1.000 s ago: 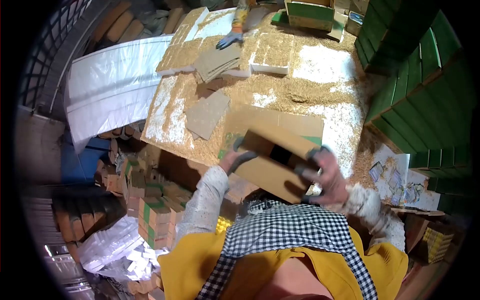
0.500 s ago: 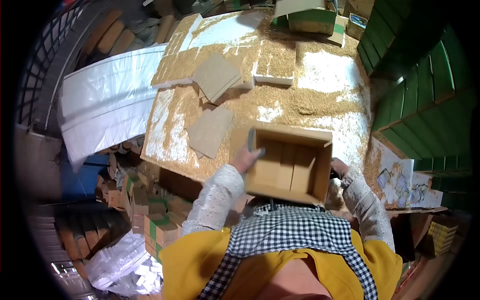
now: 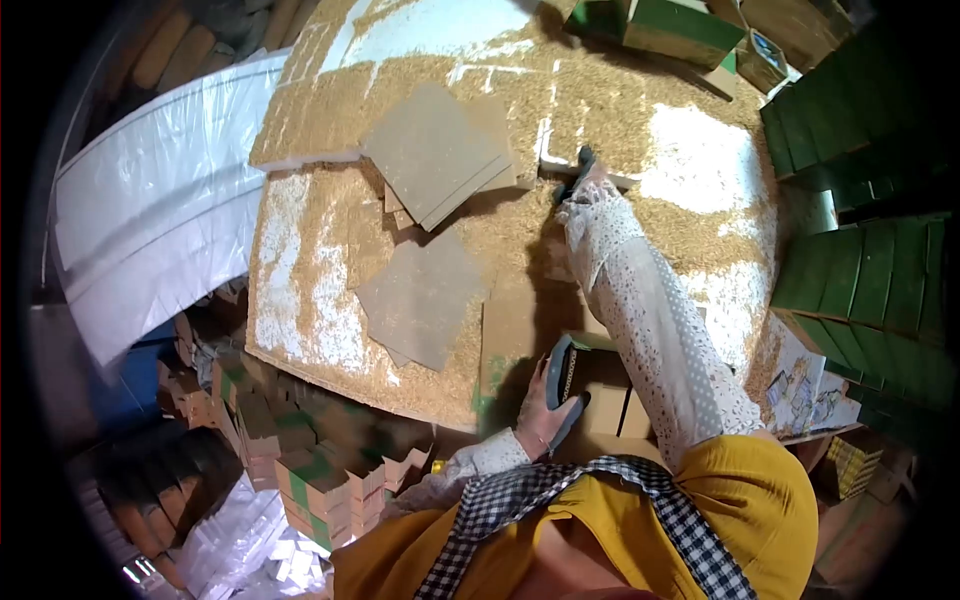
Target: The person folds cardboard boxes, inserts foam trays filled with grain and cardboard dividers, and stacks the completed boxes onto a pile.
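An open cardboard box (image 3: pixel 605 405) sits close to my body, its inside partly covered by my right sleeve. My left hand (image 3: pixel 548 405) grips the box's left wall, with dark-coated fingertips on it. Stretched far forward, my right hand (image 3: pixel 585 180) is at the front edge of a white block (image 3: pixel 612 178) topped with tan crumbs. Its dark-tipped fingers are apart; whether they press on the block I cannot make out. Flat cardboard sheets (image 3: pixel 430 155) lie stacked left of that hand, and more cardboard sheets (image 3: pixel 425 300) lie nearer me.
Tan crumbs cover much of the white table (image 3: pixel 340 270). Green boxes (image 3: pixel 860 270) are stacked along the right. A green-and-brown carton (image 3: pixel 685 35) stands at the back. Plastic-wrapped white sheeting (image 3: pixel 160 190) is at left, with folded cartons (image 3: pixel 320 485) below it.
My right hand has left the box's right side and reached forward across the table. The box has come lower and closer to my body, still in my left hand. The camera view has shifted.
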The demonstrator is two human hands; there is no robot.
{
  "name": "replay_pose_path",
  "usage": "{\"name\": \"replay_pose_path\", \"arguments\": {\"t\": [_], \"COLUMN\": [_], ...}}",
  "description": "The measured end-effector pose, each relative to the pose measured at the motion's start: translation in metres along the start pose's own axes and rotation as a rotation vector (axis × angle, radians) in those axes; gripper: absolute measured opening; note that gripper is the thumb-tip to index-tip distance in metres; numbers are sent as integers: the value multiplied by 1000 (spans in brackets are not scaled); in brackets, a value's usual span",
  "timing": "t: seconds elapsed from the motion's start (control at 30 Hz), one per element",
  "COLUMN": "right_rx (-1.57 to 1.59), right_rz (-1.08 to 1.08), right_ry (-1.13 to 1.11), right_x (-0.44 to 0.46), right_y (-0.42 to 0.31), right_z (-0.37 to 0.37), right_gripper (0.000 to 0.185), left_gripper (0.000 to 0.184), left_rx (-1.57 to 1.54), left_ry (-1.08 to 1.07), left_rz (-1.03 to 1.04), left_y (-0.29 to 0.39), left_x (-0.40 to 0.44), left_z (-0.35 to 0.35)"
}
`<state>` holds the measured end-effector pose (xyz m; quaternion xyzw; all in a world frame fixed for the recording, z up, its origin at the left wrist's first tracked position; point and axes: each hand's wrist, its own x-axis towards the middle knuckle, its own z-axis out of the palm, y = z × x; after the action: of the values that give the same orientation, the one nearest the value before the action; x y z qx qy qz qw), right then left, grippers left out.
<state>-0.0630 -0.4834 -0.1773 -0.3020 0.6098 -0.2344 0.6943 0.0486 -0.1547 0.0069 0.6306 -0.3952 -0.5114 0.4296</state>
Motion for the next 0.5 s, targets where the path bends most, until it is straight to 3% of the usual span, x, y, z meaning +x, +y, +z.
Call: {"name": "replay_pose_path", "arguments": {"t": [0.13,0.3,0.4,0.47,0.5], "right_rx": [56,292,-39,-70,15], "right_rz": [-137,-328,-478,-398,-450], "right_ry": [163,130,133,268,245], "right_x": [8,-3,-72,-172,-186], "right_y": [-9,-61,-84,-111,-100], "right_z": [-36,-133,-198,-192,-231], "right_gripper": [22,28,29,29,32], "left_gripper": [74,72,65,61,55], "left_rx": [-27,-94,-114,-195,-620], "left_ry": [-17,-35,40,78,115], "left_rz": [6,38,42,30,-142], "left_y": [-12,9,6,6,14], "left_x": [10,14,13,8,5], "left_z": [-9,-12,-3,6,11]}}
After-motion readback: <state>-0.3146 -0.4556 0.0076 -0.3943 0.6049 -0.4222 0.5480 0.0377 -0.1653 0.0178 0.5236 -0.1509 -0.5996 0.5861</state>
